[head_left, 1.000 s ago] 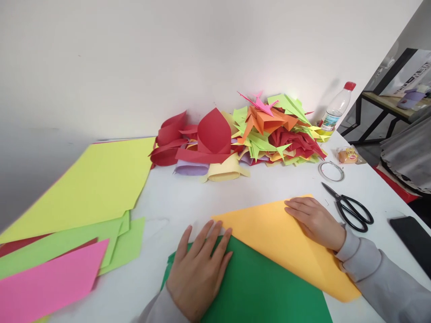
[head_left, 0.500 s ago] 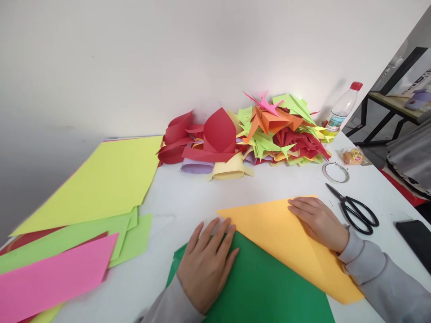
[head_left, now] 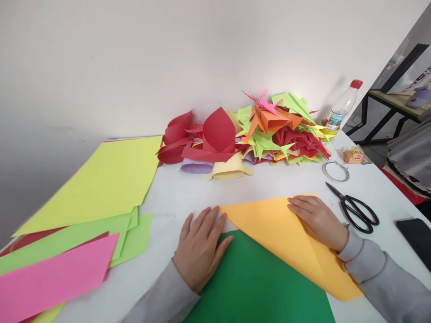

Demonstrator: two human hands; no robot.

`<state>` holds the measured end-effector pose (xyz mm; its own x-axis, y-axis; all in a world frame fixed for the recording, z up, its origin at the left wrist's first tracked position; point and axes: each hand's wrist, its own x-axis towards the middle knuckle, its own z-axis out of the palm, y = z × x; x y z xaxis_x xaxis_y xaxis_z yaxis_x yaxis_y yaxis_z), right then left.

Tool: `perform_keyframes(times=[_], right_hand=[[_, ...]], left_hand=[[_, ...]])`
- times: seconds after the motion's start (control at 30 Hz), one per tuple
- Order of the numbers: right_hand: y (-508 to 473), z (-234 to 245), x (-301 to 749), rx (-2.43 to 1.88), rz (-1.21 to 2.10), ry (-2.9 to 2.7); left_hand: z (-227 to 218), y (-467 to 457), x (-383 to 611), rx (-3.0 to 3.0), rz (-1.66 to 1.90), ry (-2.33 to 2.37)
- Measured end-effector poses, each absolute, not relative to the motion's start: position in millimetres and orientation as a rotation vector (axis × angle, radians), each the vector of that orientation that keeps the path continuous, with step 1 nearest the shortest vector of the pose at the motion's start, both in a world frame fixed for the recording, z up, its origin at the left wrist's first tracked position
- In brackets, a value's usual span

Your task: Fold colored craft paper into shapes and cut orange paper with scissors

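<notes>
Before me lies a folded sheet of orange paper (head_left: pixel 269 229), its slanting lower edge overlapping a green sheet of paper (head_left: pixel 262 282). My right hand (head_left: pixel 318 220) rests flat on the orange paper near its top right, fingers stretched out and together. My left hand (head_left: pixel 202 249) lies palm down with its fingers spread, over the upper left of the green sheet. Its fingertips reach close to the pointed left corner of the orange paper; whether they touch it I cannot tell. Neither hand grips anything.
Black-handled scissors (head_left: pixel 357 211), a tape roll (head_left: pixel 336 172) and a dark phone (head_left: pixel 415 240) lie on the right. Folded paper shapes (head_left: pixel 279 125) are heaped along the wall, beside a plastic bottle (head_left: pixel 341 107). Yellow paper (head_left: pixel 111 179) and pink paper (head_left: pixel 63 278) lie left.
My left hand has slid a little left and upward, uncovering a bit of table between the orange corner and the green sheet. My right hand has stayed in place.
</notes>
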<state>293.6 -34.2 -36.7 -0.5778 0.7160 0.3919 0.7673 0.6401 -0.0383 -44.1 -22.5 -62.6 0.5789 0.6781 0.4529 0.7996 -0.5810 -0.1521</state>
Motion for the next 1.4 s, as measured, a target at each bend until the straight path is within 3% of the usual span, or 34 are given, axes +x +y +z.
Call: perform_keyframes(times=[0.53, 0.83, 1.4], right_hand=[[-34, -39, 293, -1.197, -0.144, -2.456], [-34, -39, 293, -1.195, -0.154, -2.465], [-35, -40, 293, -1.199, -0.155, -2.47]], left_hand=[[-64, -24, -55, -2.627, -0.465, -1.202], [-55, -38, -26, -2.576, -0.693, -1.263], [-65, -25, -55, -2.564, -0.482, -1.367]])
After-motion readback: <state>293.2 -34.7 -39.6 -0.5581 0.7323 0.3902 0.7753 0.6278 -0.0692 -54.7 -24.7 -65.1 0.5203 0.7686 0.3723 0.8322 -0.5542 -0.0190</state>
